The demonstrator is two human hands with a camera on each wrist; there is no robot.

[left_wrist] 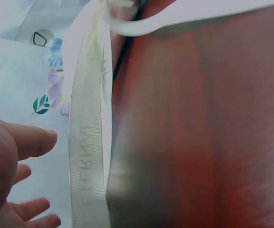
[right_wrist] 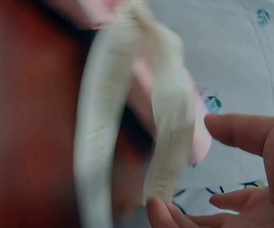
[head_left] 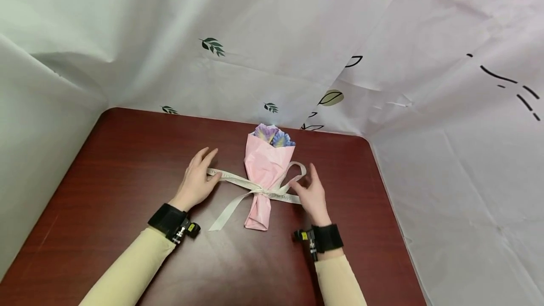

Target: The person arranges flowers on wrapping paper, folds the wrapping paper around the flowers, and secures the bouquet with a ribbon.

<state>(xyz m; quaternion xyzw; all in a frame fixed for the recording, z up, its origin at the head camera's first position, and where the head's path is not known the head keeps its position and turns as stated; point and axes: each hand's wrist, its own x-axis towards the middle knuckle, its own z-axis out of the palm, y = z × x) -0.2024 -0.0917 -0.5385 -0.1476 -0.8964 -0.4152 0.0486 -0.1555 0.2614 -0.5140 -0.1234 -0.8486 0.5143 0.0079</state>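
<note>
A small bouquet [head_left: 265,162] in pink wrapping paper lies on the table, purple and blue flowers [head_left: 275,136] showing at its top. Cream printed ribbon [head_left: 238,181] is tied round its narrow part in a bow, with a loop to either side and tails hanging out. My left hand [head_left: 197,178] is beside the left loop, thumb and fingers spread apart; in the left wrist view the ribbon [left_wrist: 87,156] passes next to the thumb. At the right loop is my right hand [head_left: 312,195], its fingers parted, one fingertip against the ribbon [right_wrist: 167,156] in the right wrist view.
The dark red-brown table [head_left: 114,169] has rounded far corners. White fabric [head_left: 255,74] with printed leaves hangs behind it and along both sides. A black band with a small camera is strapped to each wrist, below pale yellow sleeves [head_left: 131,268].
</note>
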